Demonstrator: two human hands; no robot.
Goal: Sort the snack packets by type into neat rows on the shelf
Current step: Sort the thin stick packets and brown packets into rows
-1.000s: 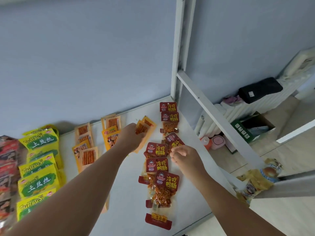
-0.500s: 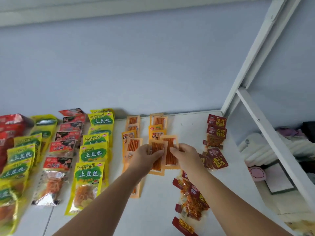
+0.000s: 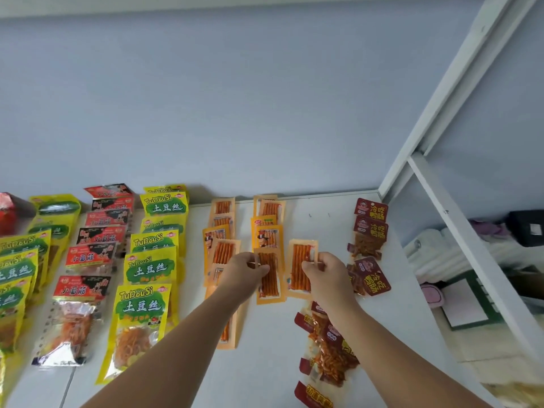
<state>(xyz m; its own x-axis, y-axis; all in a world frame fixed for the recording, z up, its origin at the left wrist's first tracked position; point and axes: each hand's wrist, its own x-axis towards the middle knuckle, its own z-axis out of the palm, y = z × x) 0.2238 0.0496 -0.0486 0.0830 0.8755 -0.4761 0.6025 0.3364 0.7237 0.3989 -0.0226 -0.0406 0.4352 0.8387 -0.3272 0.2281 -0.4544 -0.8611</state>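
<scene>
**Q:** Where were the packets, and how were they held?
**A:** Mid-shelf. The left hand (image 3: 244,267) pinched one orange packet (image 3: 269,279) by its side border, and the right hand (image 3: 323,272) pinched a second packet (image 3: 300,266) likewise. Both were low over the shelf (image 3: 323,219); contact could not be told.
**Q:** Handling?
**A:** Probably light, thin, floppy and slick, so a border pinch suited them.
**Q:** Room?
**A:** Bare shelf lay at 12 o'clock of the right hand. Red packets (image 3: 372,278) crowded 3 o'clock, with the shelf's edge beyond.
</scene>
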